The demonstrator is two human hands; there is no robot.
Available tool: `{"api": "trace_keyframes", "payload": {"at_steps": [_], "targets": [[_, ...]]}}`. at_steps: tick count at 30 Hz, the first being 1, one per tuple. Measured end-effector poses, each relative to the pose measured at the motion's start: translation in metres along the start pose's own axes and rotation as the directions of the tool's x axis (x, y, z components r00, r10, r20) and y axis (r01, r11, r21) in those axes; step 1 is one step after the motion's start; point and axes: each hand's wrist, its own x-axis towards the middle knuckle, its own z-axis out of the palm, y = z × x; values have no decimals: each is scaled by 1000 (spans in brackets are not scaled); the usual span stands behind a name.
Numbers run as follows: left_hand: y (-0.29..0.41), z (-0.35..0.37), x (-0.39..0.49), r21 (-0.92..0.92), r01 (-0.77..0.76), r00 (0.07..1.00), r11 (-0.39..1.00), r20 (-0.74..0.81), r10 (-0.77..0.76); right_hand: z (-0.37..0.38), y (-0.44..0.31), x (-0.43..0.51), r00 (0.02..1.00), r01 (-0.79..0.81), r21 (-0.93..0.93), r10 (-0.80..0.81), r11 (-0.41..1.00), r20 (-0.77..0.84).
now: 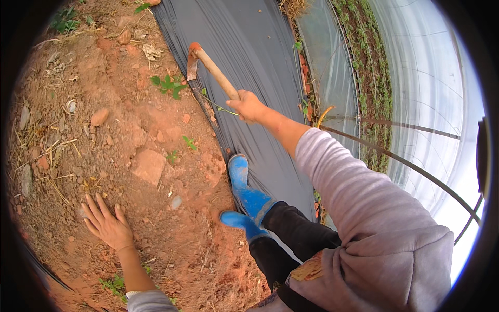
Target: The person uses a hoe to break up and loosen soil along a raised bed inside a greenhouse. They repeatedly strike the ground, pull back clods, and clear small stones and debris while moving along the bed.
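My right hand (249,106) grips the wooden handle of a short hoe (218,73). The hoe's rusty, earth-stained blade (191,67) hangs over the edge of a black plastic mulch film (249,43). A thin green stem (220,107) reaches up to my right fingers; whether they hold it, I cannot tell. My left hand (107,226), empty and with fingers spread, is over the reddish soil (183,230); contact with the ground is unclear. Small leafy weeds (169,85) grow beside the film near the blade, with smaller seedlings (189,142) closer to my feet.
My blue rubber boots (238,171) stand at the film's edge. Stones lie about, including a large flat one (149,167). Beyond the film are clear plastic sheeting (327,58), a planted row (370,78) and a curved metal pipe (405,162). Dry straw (56,150) litters the soil.
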Motion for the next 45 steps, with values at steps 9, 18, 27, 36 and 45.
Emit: {"api": "trace_keyframes", "payload": {"at_steps": [9,18,27,36,45], "targets": [[4,-9,3,-30,48,998,998,50,-46,80,26,-54,964,-55,236,113,970,-239],[6,-24,3,-84,115,982,990,162,-101,112,20,-80,975,-133,336,184,932,-123],[4,-30,5,-156,136,969,978,226,-98,64,-26,-70,996,93,-595,-81,798,48],[-2,-17,2,-205,140,963,969,255,-86,28,-89,-1,970,203,-245,-159,948,185],[-22,-58,125,-279,6,979,960,-193,-62,-45,-212,117,982,117,-70,-105,991,158]]}}
